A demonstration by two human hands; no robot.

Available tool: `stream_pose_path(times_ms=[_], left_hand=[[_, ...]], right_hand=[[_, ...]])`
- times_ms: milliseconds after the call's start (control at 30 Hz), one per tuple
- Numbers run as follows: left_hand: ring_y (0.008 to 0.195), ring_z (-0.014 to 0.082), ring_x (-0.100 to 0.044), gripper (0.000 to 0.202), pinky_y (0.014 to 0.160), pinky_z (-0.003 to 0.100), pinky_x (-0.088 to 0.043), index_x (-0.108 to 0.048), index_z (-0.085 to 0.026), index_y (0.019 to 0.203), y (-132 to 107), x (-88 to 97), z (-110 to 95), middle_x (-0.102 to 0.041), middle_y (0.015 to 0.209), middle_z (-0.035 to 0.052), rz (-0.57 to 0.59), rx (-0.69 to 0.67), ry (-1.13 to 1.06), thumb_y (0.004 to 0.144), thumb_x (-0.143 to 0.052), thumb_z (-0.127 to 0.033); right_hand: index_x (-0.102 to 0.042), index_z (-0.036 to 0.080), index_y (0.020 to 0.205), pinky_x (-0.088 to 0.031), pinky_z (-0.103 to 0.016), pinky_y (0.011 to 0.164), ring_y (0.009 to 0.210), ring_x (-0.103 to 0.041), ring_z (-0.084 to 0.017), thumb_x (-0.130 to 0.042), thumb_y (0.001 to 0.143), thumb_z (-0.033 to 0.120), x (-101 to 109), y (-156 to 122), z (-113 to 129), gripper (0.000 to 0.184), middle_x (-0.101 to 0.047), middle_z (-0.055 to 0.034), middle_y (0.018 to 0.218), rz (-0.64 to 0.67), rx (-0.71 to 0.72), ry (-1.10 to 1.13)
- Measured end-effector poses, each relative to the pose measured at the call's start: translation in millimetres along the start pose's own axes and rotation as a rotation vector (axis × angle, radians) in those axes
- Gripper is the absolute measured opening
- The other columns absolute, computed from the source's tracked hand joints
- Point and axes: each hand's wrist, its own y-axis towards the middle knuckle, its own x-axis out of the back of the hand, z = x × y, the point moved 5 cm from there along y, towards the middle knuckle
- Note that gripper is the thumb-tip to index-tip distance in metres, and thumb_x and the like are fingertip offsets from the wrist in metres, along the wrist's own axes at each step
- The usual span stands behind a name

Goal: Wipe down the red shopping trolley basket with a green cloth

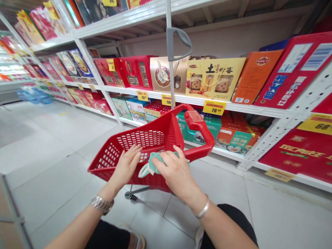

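Note:
A red plastic shopping cart (140,136) stands on the floor in front of me, its handle (204,138) toward the right. My right hand (175,171) has its fingers closed over a green cloth (155,162) with a whitish loop, at the cart's near rim. Farther left on the same rim, my left hand (128,164) lies with its fingers stretched out over the basket, holding nothing. The inside of the cart is partly hidden by my hands.
White shelves (181,95) with gift boxes run behind the cart. A grey hook-shaped handle (177,43) sits on a thin upright pole before them. Pale tiles (64,166) cover the floor. At the left edge stands a blurred metal-framed object (11,211).

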Motion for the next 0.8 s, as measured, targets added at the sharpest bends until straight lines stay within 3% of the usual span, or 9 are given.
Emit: stream_pose_path(times_ms=[67,167,300,433,500,567,800], left_hand=[[0.148,0.0265,-0.041,0.063,0.124,0.056,-0.026,-0.062,-0.023,0.137,2,-2.5,-29,-0.056,0.152,0.0086,0.011,-0.043,-0.026,0.102,-0.023,-0.057],[0.152,0.0257,-0.034,0.058,0.124,0.059,-0.022,-0.057,-0.025,0.143,4,-9.3,-57,-0.049,0.158,0.0078,0.046,-0.088,-0.046,0.104,-0.023,-0.052],[0.154,0.0288,-0.028,0.055,0.123,0.065,-0.017,-0.049,-0.025,0.150,3,-30.9,-71,-0.043,0.161,0.0093,0.127,-0.082,0.047,0.105,-0.026,-0.047],[0.154,0.0286,-0.030,0.058,0.125,0.062,-0.016,-0.037,-0.019,0.157,4,-48.1,-80,-0.043,0.160,0.0137,0.090,-0.118,0.125,0.105,-0.029,-0.044],[0.152,0.0274,-0.033,0.056,0.125,0.061,-0.019,-0.036,-0.021,0.157,5,-52.4,-83,-0.046,0.159,0.0130,0.067,-0.132,0.132,0.106,-0.028,-0.041],[0.151,0.0271,-0.035,0.055,0.124,0.060,-0.022,-0.037,-0.022,0.157,7,-54.0,-87,-0.048,0.157,0.0122,0.051,-0.130,0.133,0.106,-0.028,-0.040],[0.151,0.0285,-0.035,0.053,0.125,0.062,-0.016,-0.043,-0.022,0.153,7,-51.0,-89,-0.050,0.156,0.0096,0.032,-0.087,0.132,0.105,-0.028,-0.036]], right_hand=[[-0.068,0.025,0.115,-0.029,-0.050,0.116,0.101,-0.062,-0.021,-0.050,0.100,0.010,23,-3,-7,0.028,-0.071,-0.0052,0.107,-0.002,-0.057,-0.031],[-0.067,0.027,0.118,-0.024,-0.049,0.119,0.109,-0.061,-0.021,-0.046,0.095,0.002,55,-12,-30,0.040,-0.072,-0.0043,0.110,-0.025,-0.143,-0.056],[-0.068,0.031,0.119,-0.027,-0.051,0.116,0.114,-0.060,-0.023,-0.048,0.087,0.001,85,-33,-81,0.048,-0.072,-0.0044,0.116,-0.076,-0.254,-0.132],[-0.068,0.028,0.125,-0.033,-0.054,0.111,0.112,-0.059,-0.028,-0.050,0.084,0.006,99,-49,-120,0.050,-0.070,-0.0081,0.114,-0.263,-0.386,-0.292],[-0.065,0.027,0.131,-0.036,-0.053,0.110,0.113,-0.059,-0.029,-0.051,0.085,0.008,96,-48,-122,0.052,-0.069,-0.0099,0.116,-0.378,-0.409,-0.314],[-0.064,0.027,0.133,-0.036,-0.052,0.111,0.117,-0.058,-0.029,-0.052,0.086,0.009,82,-40,-113,0.051,-0.067,-0.0104,0.121,-0.407,-0.378,-0.284],[-0.068,0.026,0.127,-0.014,-0.060,0.123,0.119,-0.055,-0.027,-0.052,0.089,0.010,18,-17,-70,0.044,-0.068,-0.0088,0.120,-0.241,-0.302,-0.088]])
